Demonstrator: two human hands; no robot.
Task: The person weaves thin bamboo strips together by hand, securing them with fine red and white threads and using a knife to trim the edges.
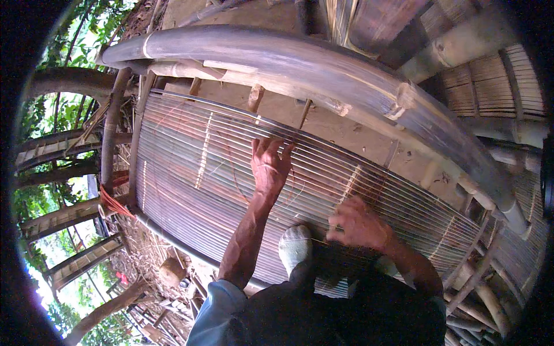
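Left hand (269, 164), right hand (359, 226), over one slatted panel (320, 173), one foot (295, 247)

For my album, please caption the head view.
Left hand near the far edge of a slatted panel, right hand beside a socked foot on it.

A loose, pale blue fabric sleeve (216, 308) is worn on the left arm, while the left hand (270, 164) and right hand (362, 225) are left bare. A light grey, round-toed sock (295, 245) and dark, nearly black clothing (340, 317) are also worn.
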